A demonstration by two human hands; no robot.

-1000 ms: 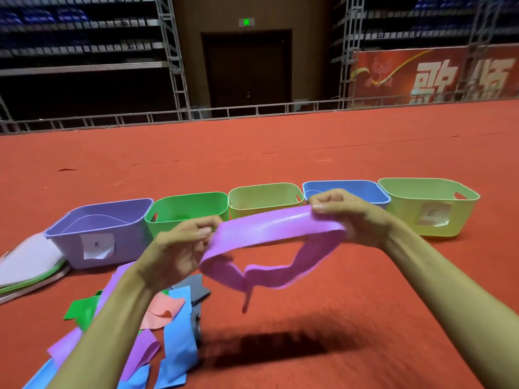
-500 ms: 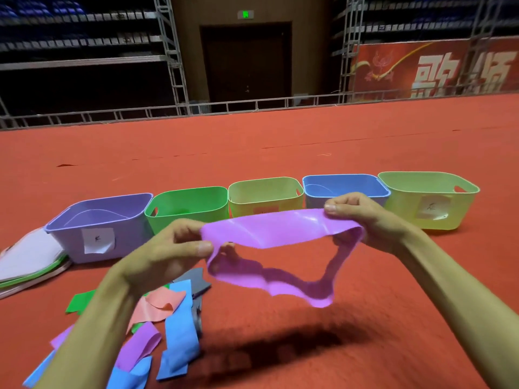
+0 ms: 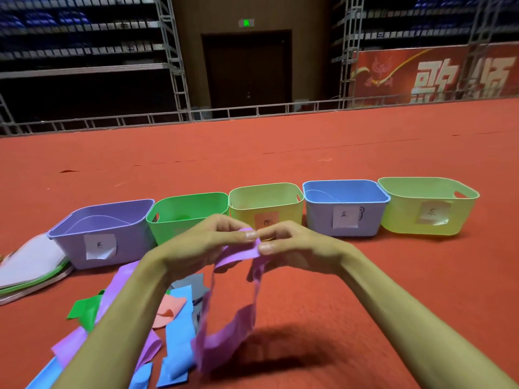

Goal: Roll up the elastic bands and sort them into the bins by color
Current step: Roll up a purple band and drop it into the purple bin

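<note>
— What has the grip got hold of?

— The purple band. The left hand and the right hand meet almost tip to tip. Both pinch the band's top end, with the fingers curled in tight.

— Which way does the rest of it lie?

— Straight down from the grip. Two strands drop from the pinch and join in a wide fold underneath, above the floor. That lower part is blurred, so I can't say whether it is a closed loop or a strip folded over.

— So the long axis is vertical.

— Yes, and I'd say that is what the roll turns on. The start is at the pinch and all the slack hangs below it. The turns would have to take the length up from underneath, toward the hands.

— Is either hand nearer?

— Neither. They share the same end, side by side.

— Where would it go once rolled?

— By colour, into the purple bin. It sits beyond the grip and off to its left, at the left end of the row, so the left hand is the nearer one to it. The loose bands lie on the floor, below and left of the grip.
</note>
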